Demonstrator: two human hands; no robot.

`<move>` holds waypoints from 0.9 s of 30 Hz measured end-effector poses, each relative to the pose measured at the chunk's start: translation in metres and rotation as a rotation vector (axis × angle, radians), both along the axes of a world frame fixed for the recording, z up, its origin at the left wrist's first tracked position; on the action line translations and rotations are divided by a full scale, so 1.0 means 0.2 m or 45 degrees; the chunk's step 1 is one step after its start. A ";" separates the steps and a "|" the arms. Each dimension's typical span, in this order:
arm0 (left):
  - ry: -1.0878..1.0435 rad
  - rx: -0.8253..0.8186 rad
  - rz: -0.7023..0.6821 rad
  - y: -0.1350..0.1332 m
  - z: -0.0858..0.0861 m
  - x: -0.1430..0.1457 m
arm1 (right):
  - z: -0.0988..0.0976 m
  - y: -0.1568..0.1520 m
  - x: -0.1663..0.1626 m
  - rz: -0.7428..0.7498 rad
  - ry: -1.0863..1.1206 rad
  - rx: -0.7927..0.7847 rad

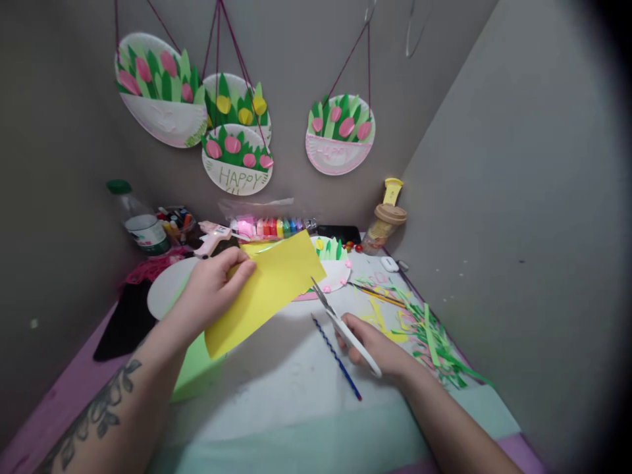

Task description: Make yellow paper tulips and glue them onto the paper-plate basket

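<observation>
I have the left hand (217,283) closed on a sheet of yellow paper (269,289), thumb on the top face near one edge, the fingers behind mostly hidden from my view. The sheet is tilted and raised off the counter (281,388), and I'd judge that the grip sits at that edge to leave the other end open to the scissors (340,322). The right hand (368,345) is wrapped around their white handles, tips aimed up at the sheet's corner; I can't tell whether they touch it.

A dark blue pencil (338,360) lies just beside the right hand, on its inner side, probably for easy reach. Light green paper (197,372) lies beneath the left wrist. On the outer side of the right hand is a heap of cut paper strips (434,342), a spot that seems to keep offcuts away from the sheet. Ahead of both hands, the yellow sheet partly hides a decorated paper plate (336,271), and a pink glue gun (212,237) rests just beyond the left hand.
</observation>
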State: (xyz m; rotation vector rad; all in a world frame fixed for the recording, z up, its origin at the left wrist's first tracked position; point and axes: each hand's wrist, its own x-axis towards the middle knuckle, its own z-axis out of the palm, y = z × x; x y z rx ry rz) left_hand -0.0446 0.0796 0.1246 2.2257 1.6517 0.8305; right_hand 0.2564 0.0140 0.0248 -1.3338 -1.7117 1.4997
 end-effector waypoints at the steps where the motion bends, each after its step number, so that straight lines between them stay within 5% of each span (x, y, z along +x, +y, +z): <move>1: 0.008 -0.016 -0.037 0.00 -0.01 0.01 | -0.01 0.00 -0.01 -0.010 0.034 0.001; 27: -0.069 -0.135 -0.059 0.00 -0.04 0.09 | -0.08 0.01 0.01 -0.052 0.195 -0.014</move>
